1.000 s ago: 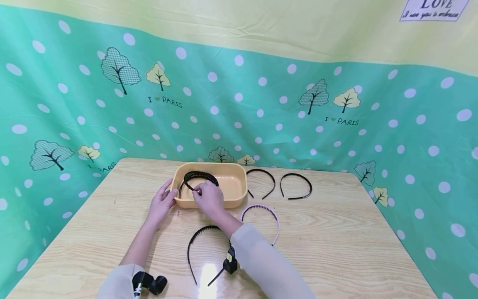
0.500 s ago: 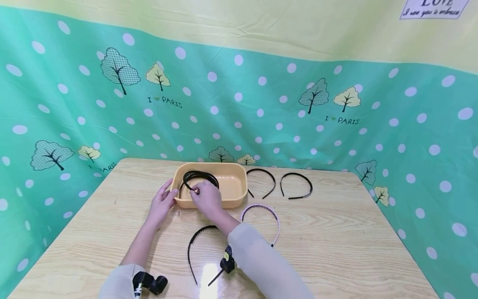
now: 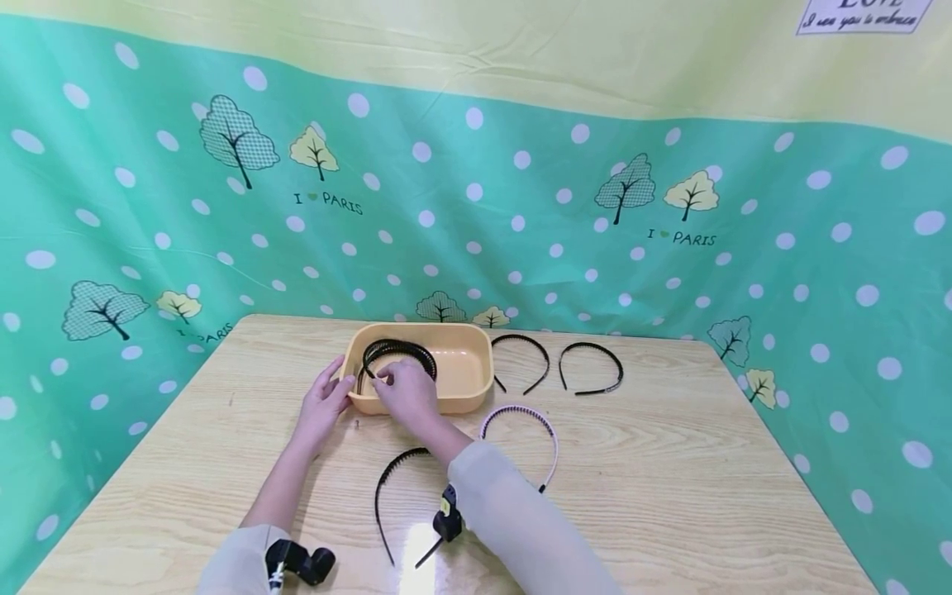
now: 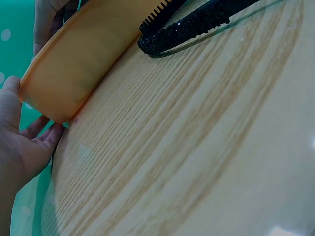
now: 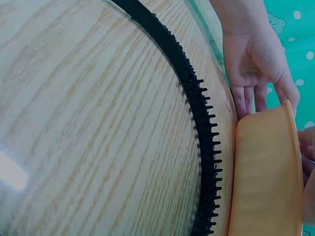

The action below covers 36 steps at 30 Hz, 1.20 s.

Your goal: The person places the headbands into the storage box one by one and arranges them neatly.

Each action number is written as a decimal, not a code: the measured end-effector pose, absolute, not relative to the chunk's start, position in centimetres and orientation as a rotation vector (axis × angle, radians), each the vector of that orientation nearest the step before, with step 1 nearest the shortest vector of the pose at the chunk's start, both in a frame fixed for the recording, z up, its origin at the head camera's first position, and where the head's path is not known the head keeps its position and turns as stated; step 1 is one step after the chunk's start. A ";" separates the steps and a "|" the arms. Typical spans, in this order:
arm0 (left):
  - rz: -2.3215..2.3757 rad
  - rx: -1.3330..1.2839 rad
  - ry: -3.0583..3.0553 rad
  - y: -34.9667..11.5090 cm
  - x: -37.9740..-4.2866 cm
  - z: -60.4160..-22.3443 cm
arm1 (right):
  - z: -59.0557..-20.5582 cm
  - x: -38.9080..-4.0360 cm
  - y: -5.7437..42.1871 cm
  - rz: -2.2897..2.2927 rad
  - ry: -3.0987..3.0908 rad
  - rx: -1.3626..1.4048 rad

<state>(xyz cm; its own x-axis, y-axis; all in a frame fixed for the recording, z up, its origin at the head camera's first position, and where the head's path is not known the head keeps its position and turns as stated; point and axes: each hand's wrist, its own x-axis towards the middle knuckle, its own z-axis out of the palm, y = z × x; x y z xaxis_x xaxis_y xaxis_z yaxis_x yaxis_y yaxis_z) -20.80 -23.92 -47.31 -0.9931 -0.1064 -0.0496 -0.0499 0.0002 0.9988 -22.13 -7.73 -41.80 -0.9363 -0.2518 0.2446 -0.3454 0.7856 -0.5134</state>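
A peach-orange plastic box (image 3: pixel 467 373) stands at the back of the table, with several black headbands (image 3: pixel 405 345) nested in its left half. My left hand (image 3: pixel 321 406) holds the box's left end; in the left wrist view its thumb lies at the rim and its fingers (image 4: pixel 47 136) low against the outside. My right hand (image 3: pixel 411 398) reaches over the front rim and pinches one end of a black headband in that bundle. From the right wrist, the box wall (image 5: pixel 266 172) hides most of the right hand (image 5: pixel 309 196).
A black toothed headband (image 3: pixel 381 487) lies on the table (image 3: pixel 669 496) partly under my right forearm, its toothed band large in the right wrist view. Beyond that forearm is a pale pink headband (image 3: pixel 554 442). Two more black headbands (image 3: pixel 548 357) lie right of the box.
My right hand has shifted slightly left, drawing the pinched headband end left with it inside the box. The left hand and the box have stayed in place.
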 end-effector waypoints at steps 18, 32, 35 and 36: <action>-2.160 0.169 -2.208 -23.8 -20.9 -47.3 | -41.3 -23.3 -5.4 0.976 -2.820 0.435; -2.148 0.167 -2.231 -23.7 -20.8 -47.2 | -41.4 -24.5 -2.9 1.024 -2.843 0.387; -2.135 0.139 -2.228 -23.8 -20.6 -47.3 | -41.2 -24.8 -2.4 1.051 -2.856 0.363; -2.130 0.132 -2.222 -23.8 -20.6 -47.3 | -41.2 -24.8 -2.3 1.060 -2.863 0.355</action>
<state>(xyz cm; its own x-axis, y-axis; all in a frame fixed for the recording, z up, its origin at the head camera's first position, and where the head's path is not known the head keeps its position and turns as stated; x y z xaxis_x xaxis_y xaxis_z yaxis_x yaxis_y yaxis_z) -20.60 -23.77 -47.28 -0.9945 -0.1034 -0.0155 -0.0199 0.0412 0.9990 -24.85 -2.28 -41.20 -0.9710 -0.1917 0.1430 -0.2386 0.7356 -0.6340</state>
